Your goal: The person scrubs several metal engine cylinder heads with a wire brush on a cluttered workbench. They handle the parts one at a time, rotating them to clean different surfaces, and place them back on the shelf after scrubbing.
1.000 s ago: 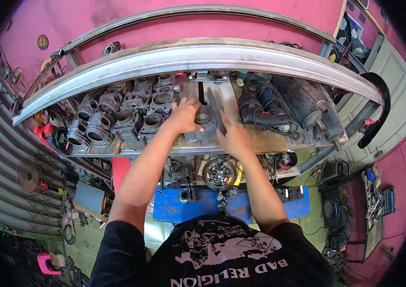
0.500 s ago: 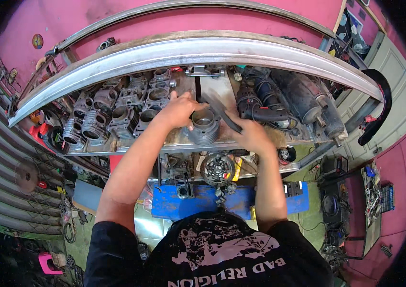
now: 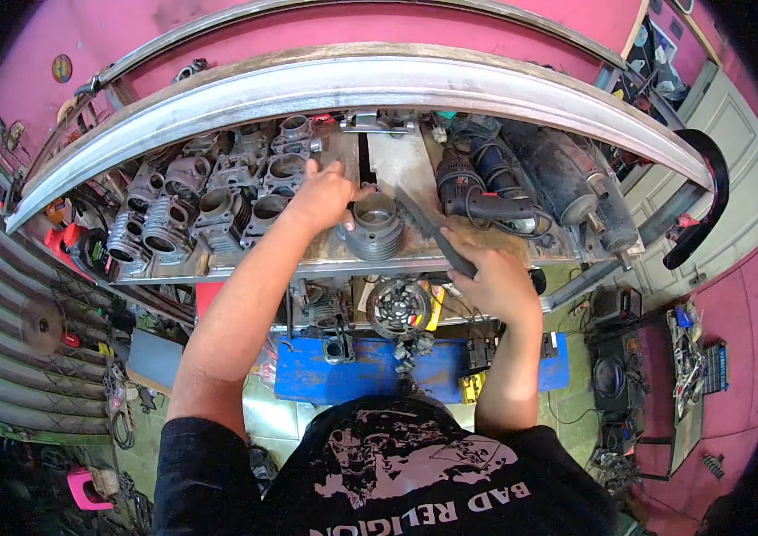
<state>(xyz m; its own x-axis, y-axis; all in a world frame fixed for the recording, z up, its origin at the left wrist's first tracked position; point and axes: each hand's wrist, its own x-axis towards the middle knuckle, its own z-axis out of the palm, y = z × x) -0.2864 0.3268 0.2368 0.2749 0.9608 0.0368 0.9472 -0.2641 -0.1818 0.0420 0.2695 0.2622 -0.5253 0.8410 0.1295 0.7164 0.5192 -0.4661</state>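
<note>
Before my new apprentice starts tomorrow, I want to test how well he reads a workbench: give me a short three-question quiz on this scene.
1. True or false: the left hand rests on the finned metal cylinder.
2. What does the right hand hold: A) a dark flat file, B) a hammer, C) a power drill?
3. Where on the shelf do the spare cylinders stand: to the person's left or right of the hands?

Key: 1 true; 2 A; 3 left.

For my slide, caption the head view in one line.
Left hand steadies a finned engine cylinder on a metal shelf while the right hand holds a dark flat file against it.
</note>
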